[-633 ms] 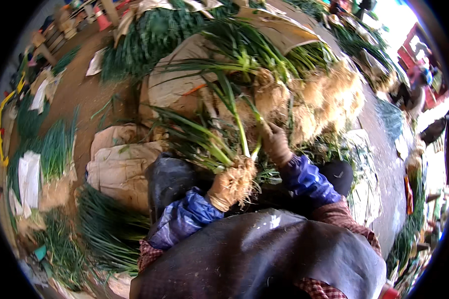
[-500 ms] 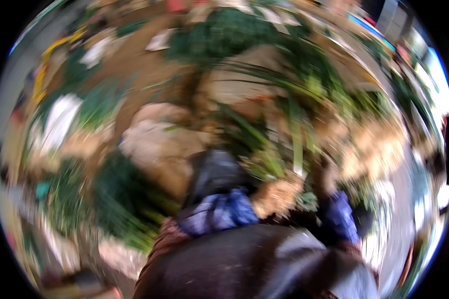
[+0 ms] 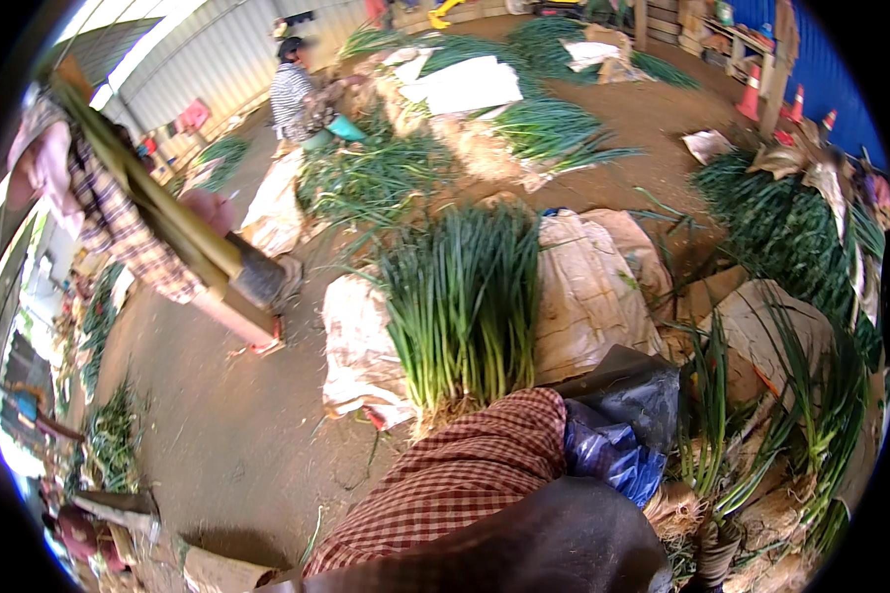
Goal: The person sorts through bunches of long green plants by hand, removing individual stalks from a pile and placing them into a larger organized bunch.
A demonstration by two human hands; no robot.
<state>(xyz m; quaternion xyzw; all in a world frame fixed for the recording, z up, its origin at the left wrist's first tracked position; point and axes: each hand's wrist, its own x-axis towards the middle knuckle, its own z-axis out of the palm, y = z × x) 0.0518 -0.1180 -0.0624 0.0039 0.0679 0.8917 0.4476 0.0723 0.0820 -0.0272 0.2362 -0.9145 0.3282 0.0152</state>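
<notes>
My left arm reaches to the lower right in a red checked sleeve with a shiny blue plastic cuff [image 3: 615, 457]. At the cuff's end, my left hand [image 3: 670, 510] is a tan shape merging with pale roots, its fingers indistinct. Just beside it, my right hand [image 3: 717, 553] looks brown, its fingers curled at the root end of some spring onions [image 3: 704, 425]; what lies inside them is hidden. More loose spring onions [image 3: 831, 425] lie to the right. A black sheet-like covering [image 3: 628, 385] is beyond the cuff. A thick spring onion bundle [image 3: 465, 306] lies ahead, roots toward me.
Pale sacks [image 3: 588, 287] lie around the bundle. At left, a wooden post [image 3: 237, 311] has clothes hanging on it. A person in a striped top [image 3: 292, 94] sits farther off among onion heaps [image 3: 371, 173]. A dark green heap [image 3: 776, 217] and orange cones [image 3: 750, 94] are at right.
The view has swung left and up and is sharper. My hands now appear lower and farther right, close together near the roots. The large bundle ahead now shows clearly.
</notes>
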